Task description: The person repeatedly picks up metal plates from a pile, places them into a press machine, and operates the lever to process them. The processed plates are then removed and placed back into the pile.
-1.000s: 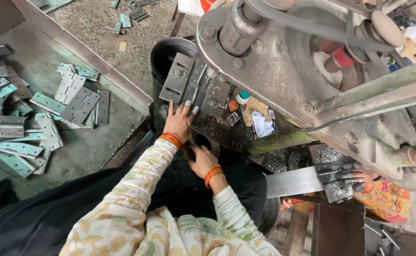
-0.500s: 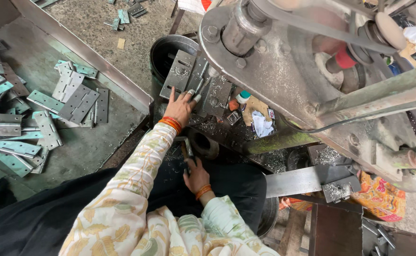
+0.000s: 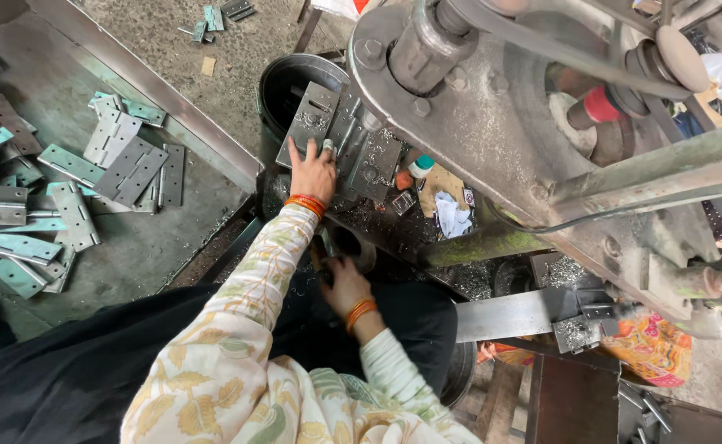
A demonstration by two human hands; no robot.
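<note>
Left hand [image 3: 313, 174] reaches forward, palm down, fingers spread flat on a grey metal hinge plate [image 3: 312, 119] that lies on the bed of the press machine [image 3: 492, 90]. Not a closed grasp: the hand rests open on the plate, pressing rather than pinching. Orange bangles at that wrist.

Right hand [image 3: 343, 284] sits lower and nearer the body, beside a round dark opening [image 3: 353, 245] in the machine bed. Fingers curl inward around something small and dark (too shadowed to tell what, or whether it is truly gripped).

More hinge plates [image 3: 361, 152] lie just right of the first, touching it. A black bucket [image 3: 283, 82] stands behind the plate, partly under it. Nearby on the bed: a small bottle with a teal cap [image 3: 420, 166] and a crumpled white cloth [image 3: 453, 215]. A loose pile of hinges [image 3: 57, 185] lies on the left tray, well apart from both hands.
</note>
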